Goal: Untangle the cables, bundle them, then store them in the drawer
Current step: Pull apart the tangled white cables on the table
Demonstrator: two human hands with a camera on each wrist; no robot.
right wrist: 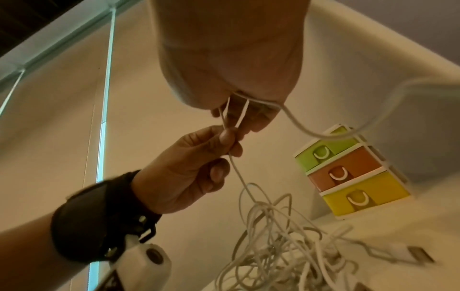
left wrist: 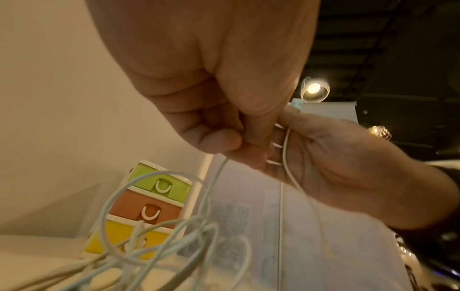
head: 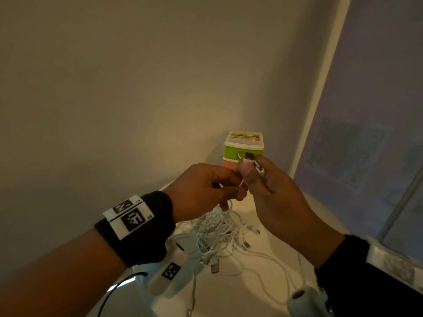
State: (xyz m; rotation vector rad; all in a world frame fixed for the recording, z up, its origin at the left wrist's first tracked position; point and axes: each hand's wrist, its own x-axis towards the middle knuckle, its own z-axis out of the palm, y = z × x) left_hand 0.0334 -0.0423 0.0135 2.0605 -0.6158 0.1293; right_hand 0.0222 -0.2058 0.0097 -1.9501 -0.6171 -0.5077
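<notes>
A tangle of white cables [head: 219, 229] lies on the white table [head: 274, 255], also seen as the cable tangle [right wrist: 271, 242] from below. My left hand [head: 206, 191] pinches one white cable strand [right wrist: 236, 169] that rises out of the tangle. My right hand [head: 270, 186] holds loops of the same cable, with a USB plug [head: 249, 155] sticking up above its thumb. Both hands are raised above the pile, touching each other. Behind them stands a small drawer box [head: 243, 147] with green, orange and yellow drawers [right wrist: 348, 173], all closed.
A wall runs along the left and back. A window blind [head: 366, 110] fills the right side. Loose USB plugs [head: 214, 267] lie at the pile's near edge. A thin black cord [head: 114, 291] hangs at the table's lower left.
</notes>
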